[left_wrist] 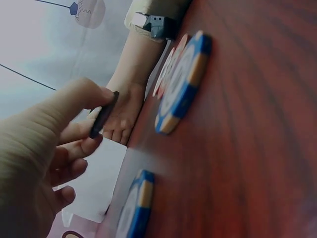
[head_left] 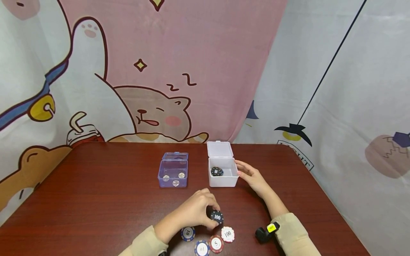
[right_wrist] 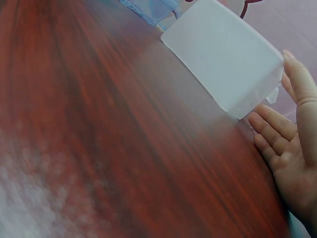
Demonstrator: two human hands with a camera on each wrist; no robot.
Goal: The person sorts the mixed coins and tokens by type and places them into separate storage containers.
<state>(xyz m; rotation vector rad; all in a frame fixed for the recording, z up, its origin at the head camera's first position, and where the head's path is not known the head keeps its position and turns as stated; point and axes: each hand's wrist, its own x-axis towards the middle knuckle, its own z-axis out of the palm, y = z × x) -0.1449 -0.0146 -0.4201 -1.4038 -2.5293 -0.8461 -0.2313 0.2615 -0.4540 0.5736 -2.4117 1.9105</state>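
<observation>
Between thumb and fingers, my left hand pinches a black poker chip marked 100, held above the table. In the left wrist view the chip appears edge-on. My right hand rests against the right side of a white plastic box, its fingers loosely extended. The box lid stands up at the back, and black chips lie inside at the left. Below my left hand are a white chip, a red chip and two blue chips.
Left of the white box stands a clear blue box with its lid raised and three small shiny pieces inside. Both boxes sit toward the back of the dark red wooden table. A printed cloth hangs behind it.
</observation>
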